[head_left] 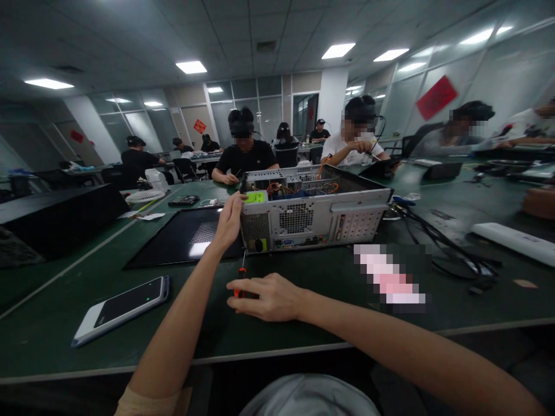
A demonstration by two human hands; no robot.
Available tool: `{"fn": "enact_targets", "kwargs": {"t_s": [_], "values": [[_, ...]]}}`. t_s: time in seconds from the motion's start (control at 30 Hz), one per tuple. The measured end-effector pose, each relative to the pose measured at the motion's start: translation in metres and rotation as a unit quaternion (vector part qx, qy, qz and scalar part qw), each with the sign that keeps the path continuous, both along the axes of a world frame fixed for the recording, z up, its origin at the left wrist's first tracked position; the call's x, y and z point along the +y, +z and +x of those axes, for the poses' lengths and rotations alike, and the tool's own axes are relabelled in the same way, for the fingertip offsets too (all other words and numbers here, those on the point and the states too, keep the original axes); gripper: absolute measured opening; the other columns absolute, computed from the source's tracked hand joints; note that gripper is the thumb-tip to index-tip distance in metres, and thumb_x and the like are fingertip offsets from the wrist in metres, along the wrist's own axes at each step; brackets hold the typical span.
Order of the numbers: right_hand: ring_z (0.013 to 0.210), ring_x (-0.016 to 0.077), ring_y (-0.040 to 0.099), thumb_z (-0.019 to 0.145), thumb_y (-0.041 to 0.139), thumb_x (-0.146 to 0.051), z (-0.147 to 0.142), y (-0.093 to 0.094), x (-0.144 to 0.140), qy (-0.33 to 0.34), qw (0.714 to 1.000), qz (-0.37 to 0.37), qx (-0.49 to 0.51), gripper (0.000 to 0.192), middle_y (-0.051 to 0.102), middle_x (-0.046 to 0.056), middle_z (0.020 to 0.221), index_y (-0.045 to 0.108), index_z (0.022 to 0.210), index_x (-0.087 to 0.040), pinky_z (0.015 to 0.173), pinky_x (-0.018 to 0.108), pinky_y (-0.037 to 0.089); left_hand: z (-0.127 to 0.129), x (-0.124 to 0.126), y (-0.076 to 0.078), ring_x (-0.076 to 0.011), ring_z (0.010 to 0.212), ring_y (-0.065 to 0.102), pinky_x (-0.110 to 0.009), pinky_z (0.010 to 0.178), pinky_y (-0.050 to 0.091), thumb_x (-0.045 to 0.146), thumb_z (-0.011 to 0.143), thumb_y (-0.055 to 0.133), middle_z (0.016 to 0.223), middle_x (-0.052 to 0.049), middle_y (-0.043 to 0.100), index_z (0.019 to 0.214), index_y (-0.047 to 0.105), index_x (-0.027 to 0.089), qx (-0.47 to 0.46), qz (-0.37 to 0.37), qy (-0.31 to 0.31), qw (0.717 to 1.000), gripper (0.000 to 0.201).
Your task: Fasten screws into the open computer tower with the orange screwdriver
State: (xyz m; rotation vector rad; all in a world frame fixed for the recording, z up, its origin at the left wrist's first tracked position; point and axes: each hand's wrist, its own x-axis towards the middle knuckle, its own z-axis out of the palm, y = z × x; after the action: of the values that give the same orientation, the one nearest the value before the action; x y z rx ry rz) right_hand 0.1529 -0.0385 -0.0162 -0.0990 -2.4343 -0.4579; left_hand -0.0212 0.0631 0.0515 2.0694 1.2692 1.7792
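Note:
An opened desktop computer case [321, 236] lies on its side, its rear face toward me. My left hand [229, 221] holds its left rear corner, fingers curled over the top edge beside a power supply with a yellow-green label [255, 197]. Just in front of that corner, my right hand [273, 297] grips a screwdriver [241, 274] by its red and black handle. The thin shaft points away from me, with its tip at the lower left of the rear face. Whether the tip sits in a screw is too small to tell. Wires show inside the case.
A black side panel [173, 240] lies left of the case. Nearer me is a white phone-like device [124, 306]. Black cables [455, 248] and a white power strip [515, 242] lie at the right. Two co-workers sit across the green table [186, 338].

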Motion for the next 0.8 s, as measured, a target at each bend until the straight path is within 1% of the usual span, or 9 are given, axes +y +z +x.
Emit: {"fn": "enact_targets", "kwargs": {"t_s": [0.07,0.13,0.2,0.27,0.37,0.47,0.53,0.67,0.8], "values": [[0.079,0.0068,0.064,0.102,0.045,-0.032,-0.0003,0.0015,-0.001,-0.007,0.999,-0.013,-0.028,0.024,0.064,0.003,0.121,0.063,0.117,-0.025,0.049,0.017,0.037,0.0002,-0.0001,-0.0001,-0.0206,0.129,0.05,-0.037,0.114,0.034,0.055,0.1,0.029,0.12,-0.009,0.066,0.096,0.061,0.022,0.0,-0.001,-0.002,1.0,0.046],[0.079,0.0073,0.064,0.101,0.044,-0.029,-0.0007,0.0022,-0.0014,0.004,0.998,-0.023,-0.053,0.027,0.064,0.003,0.121,0.06,0.122,-0.023,0.05,0.018,0.038,0.0007,-0.0002,-0.0005,-0.0208,0.129,0.05,-0.037,0.114,0.034,0.055,0.1,0.029,0.119,-0.009,0.065,0.095,0.061,0.022,-0.006,-0.001,-0.003,1.0,0.046],[0.081,0.0085,0.064,0.1,0.043,-0.026,-0.0015,0.0021,-0.0013,0.019,0.997,-0.03,-0.064,0.029,0.064,0.004,0.124,0.058,0.123,-0.019,0.052,0.019,0.04,0.0014,-0.0006,-0.0006,-0.0211,0.127,0.051,-0.037,0.113,0.034,0.054,0.099,0.031,0.119,-0.009,0.065,0.095,0.062,0.022,-0.013,-0.001,-0.001,1.0,0.045],[0.084,0.0103,0.064,0.099,0.043,-0.024,-0.0024,0.0019,-0.001,0.027,0.997,-0.035,-0.065,0.028,0.064,0.005,0.124,0.058,0.121,-0.017,0.054,0.02,0.042,0.0019,-0.0013,-0.0002,-0.0213,0.124,0.053,-0.037,0.112,0.036,0.054,0.099,0.031,0.119,-0.009,0.065,0.097,0.062,0.022,-0.016,-0.001,-0.001,1.0,0.045],[0.085,0.0114,0.064,0.099,0.042,-0.024,-0.003,0.0022,-0.0006,0.029,0.997,-0.047,-0.049,0.025,0.065,0.008,0.12,0.06,0.115,-0.016,0.057,0.021,0.044,0.002,-0.0027,0.001,-0.0213,0.123,0.054,-0.037,0.111,0.037,0.054,0.1,0.03,0.119,-0.009,0.065,0.101,0.063,0.021,-0.013,-0.003,-0.004,1.0,0.046],[0.083,0.0109,0.064,0.101,0.045,-0.039,-0.0022,0.0023,-0.0001,0.028,0.997,-0.064,-0.016,0.028,0.064,0.008,0.119,0.063,0.106,-0.019,0.056,0.019,0.044,0.0018,-0.0038,0.0019,-0.0213,0.123,0.054,-0.037,0.11,0.037,0.055,0.099,0.03,0.121,-0.009,0.065,0.102,0.063,0.021,-0.01,-0.006,-0.006,1.0,0.047],[0.082,0.01,0.064,0.101,0.046,-0.045,-0.0015,0.0016,0.0005,0.018,0.998,-0.06,-0.005,0.03,0.063,0.007,0.117,0.064,0.102,-0.021,0.055,0.018,0.042,0.0017,-0.0042,0.002,-0.0218,0.124,0.053,-0.038,0.111,0.036,0.056,0.099,0.03,0.122,-0.009,0.065,0.102,0.063,0.021,-0.009,-0.005,-0.008,1.0,0.048],[0.078,0.0074,0.064,0.102,0.046,-0.042,-0.0012,-0.001,0.0017,0.018,0.999,-0.04,-0.017,0.03,0.066,0.004,0.105,0.063,0.108,-0.018,0.054,0.016,0.042,0.0025,-0.0048,0.0017,-0.0223,0.125,0.053,-0.038,0.111,0.036,0.057,0.099,0.032,0.121,-0.008,0.065,0.102,0.064,0.022,-0.009,-0.008,-0.004,1.0,0.047],[0.073,0.0052,0.064,0.102,0.046,-0.042,-0.0014,-0.003,0.0021,0.021,0.999,-0.023,-0.013,0.029,0.068,0.0,0.107,0.064,0.1,-0.019,0.05,0.016,0.039,0.0039,-0.0054,0.0014,-0.023,0.124,0.053,-0.038,0.111,0.036,0.055,0.098,0.036,0.121,-0.008,0.064,0.101,0.063,0.023,-0.016,-0.003,-0.007,1.0,0.042]]}}
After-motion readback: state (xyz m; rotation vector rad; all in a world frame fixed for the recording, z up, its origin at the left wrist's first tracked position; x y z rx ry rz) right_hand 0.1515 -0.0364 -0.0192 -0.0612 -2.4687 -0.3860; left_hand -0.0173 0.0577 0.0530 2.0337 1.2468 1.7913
